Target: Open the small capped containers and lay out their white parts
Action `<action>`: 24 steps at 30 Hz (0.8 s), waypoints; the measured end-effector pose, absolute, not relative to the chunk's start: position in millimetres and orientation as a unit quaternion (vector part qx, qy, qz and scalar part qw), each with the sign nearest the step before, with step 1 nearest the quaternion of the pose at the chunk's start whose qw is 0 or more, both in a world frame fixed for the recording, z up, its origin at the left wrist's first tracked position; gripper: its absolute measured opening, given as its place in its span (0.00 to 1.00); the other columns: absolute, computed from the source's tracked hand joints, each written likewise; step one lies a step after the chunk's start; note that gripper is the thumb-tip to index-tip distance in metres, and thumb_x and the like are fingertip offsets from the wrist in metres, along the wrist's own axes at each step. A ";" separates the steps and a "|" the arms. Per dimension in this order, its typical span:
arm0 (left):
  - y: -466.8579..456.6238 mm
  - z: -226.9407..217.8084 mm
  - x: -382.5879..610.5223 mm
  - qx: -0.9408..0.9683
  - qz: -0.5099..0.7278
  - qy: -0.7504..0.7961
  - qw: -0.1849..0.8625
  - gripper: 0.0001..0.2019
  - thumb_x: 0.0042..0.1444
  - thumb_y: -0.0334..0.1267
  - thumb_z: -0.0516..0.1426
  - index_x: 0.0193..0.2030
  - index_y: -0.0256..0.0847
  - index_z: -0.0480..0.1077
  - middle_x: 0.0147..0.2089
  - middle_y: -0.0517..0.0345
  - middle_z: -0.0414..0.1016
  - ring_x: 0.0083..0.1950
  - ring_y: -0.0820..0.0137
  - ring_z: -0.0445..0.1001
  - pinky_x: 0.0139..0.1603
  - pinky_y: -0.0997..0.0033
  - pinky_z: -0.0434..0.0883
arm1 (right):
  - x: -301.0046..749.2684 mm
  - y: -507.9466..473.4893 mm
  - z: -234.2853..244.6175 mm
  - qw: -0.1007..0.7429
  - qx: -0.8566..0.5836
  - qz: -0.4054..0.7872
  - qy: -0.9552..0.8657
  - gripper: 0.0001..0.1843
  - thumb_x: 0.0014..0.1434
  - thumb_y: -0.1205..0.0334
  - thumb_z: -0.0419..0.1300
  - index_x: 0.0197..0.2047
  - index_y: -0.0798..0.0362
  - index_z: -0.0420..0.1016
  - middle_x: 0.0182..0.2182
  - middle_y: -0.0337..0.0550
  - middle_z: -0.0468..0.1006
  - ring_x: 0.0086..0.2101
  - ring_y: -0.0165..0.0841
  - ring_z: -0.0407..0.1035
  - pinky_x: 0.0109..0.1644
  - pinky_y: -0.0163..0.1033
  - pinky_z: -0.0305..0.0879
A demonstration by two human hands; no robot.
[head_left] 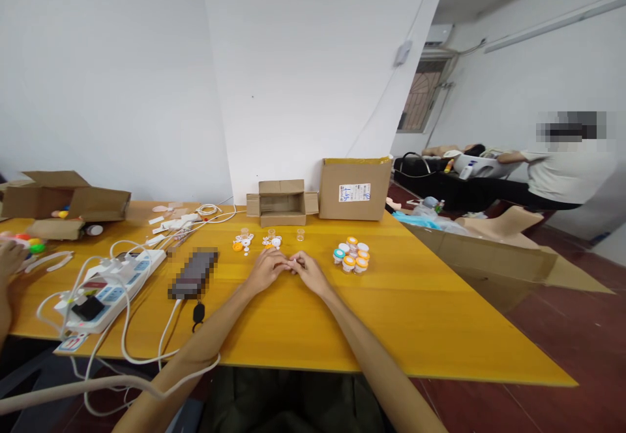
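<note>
Grip: left hand [267,272] and right hand [310,276], fingertips brought together over the table [420,315]. Right thumb and finger appear to pinch a small pale piece [292,261]; whether the left fingers close on it too, cannot tell.

Small pale piece: located between the two hands; form too small to make out. Handling, as judged: very light, probably stiff plastic, easily dropped; take by its edges, fingertips only.

Just beyond, far side: orange and white parts [238,246], in two groups; clear cups [300,235], three in a row, likely light, smooth and quick to tip, best held low around the wall.

Right: lidded jars [349,263], clustered upright, lids orange, white and teal; likely rigid; hold by the lid rim.

Farther: small open carton [282,216]; large carton [337,188], to its right.

Left: dark phone [194,273]; power strip [115,296], trailing white cables.
</note>
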State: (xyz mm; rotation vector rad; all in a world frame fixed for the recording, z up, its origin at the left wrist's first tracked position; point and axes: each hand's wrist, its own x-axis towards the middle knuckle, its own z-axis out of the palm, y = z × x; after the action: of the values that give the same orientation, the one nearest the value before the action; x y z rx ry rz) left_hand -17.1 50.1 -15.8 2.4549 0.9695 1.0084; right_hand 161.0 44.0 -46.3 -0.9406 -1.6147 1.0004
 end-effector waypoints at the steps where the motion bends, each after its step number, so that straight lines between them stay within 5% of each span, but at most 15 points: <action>1: 50.3 -15.8 -17.2 0.856 0.355 0.341 0.160 0.08 0.63 0.41 0.59 0.36 0.49 0.81 0.37 0.56 0.82 0.42 0.63 0.73 0.52 0.62 0.65 | 161.2 44.0 -46.1 0.490 -0.385 0.415 -0.664 0.14 0.57 0.47 0.62 0.34 0.48 0.68 0.27 0.38 0.78 0.29 0.34 0.73 0.37 0.41 0.71; 8: 52.7 -15.1 -18.6 0.836 0.376 0.362 0.168 0.06 0.61 0.39 0.59 0.39 0.47 0.80 0.37 0.56 0.81 0.43 0.63 0.73 0.51 0.62 0.67 | 161.0 45.2 -46.4 0.501 -0.374 0.440 -0.644 0.15 0.55 0.47 0.64 0.37 0.49 0.71 0.33 0.40 0.81 0.34 0.35 0.76 0.42 0.44 0.73; 24: 51.3 -14.6 -17.8 0.820 0.395 0.378 0.168 0.07 0.61 0.37 0.58 0.40 0.46 0.79 0.36 0.56 0.80 0.43 0.62 0.74 0.51 0.61 0.68 | 158.8 43.8 -47.8 0.482 -0.405 0.378 -0.679 0.06 0.55 0.57 0.60 0.36 0.49 0.71 0.29 0.37 0.77 0.31 0.33 0.72 0.39 0.39 0.69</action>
State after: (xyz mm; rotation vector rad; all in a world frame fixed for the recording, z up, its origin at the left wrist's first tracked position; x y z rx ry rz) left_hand -17.8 51.3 -14.6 2.3323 1.0763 1.1237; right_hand 158.8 43.8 -47.8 -0.9881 -1.6547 0.9224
